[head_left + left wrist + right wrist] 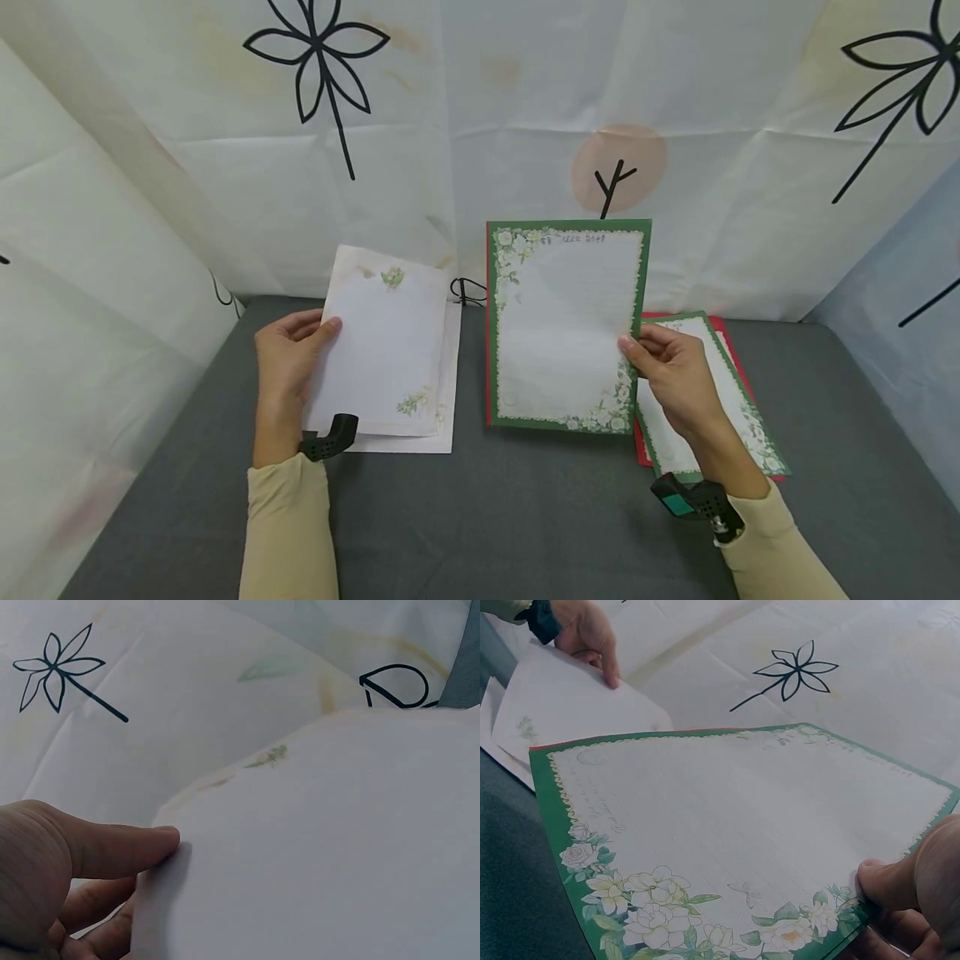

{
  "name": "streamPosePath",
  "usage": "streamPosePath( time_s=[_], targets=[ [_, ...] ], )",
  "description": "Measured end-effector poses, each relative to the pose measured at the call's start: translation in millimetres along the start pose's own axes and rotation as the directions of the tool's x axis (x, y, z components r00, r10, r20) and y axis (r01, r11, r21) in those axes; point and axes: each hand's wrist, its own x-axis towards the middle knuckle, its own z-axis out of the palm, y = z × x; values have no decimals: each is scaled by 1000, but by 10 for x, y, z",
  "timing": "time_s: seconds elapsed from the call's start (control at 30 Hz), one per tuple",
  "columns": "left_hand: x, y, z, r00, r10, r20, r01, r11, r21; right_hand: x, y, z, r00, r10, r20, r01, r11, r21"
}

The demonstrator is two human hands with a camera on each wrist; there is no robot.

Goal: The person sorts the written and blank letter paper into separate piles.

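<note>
My left hand point(292, 354) pinches the left edge of a white sheet of paper point(382, 350) with small green sprigs near its top and bottom. Behind that sheet, more white paper point(448, 417) lies on the table. The right hand point(675, 375) grips the right edge of a green-bordered sheet point(566, 325) with white flowers in two corners, its thumb on the front. A thin red strip shows along this sheet's left edge. In the left wrist view the thumb point(127, 847) presses on the white sheet's face, with the other fingers behind it.
More green-bordered sheets point(686, 433) and red ones point(735, 358) lie overlapping at the right, partly behind the right hand. A dark grey cloth point(495, 517) covers the table. White curtains point(510, 167) with drawn leaves and plants hang at the back and sides.
</note>
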Motion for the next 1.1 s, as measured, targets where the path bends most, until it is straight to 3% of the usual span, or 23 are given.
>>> streamPosePath(
  time_s=[0.27,0.6,0.9,1.1],
  targets=[
    [17,-61,-8,997,66,-36,-70,989,-130,0,-24,-8,1000,12,0,-12,1000,-25],
    [-46,7,25,996,94,-6,-95,994,-55,-6,-40,-30,1000,3,21,-2,999,-43],
    [-100,53,88,995,100,21,-98,992,-79,-2,-41,-36,1000,-11,27,12,1000,-28],
    [-161,85,224,986,149,81,-141,986,-89,2,-32,-42,1000,-8,26,9,999,-37]
  ],
)
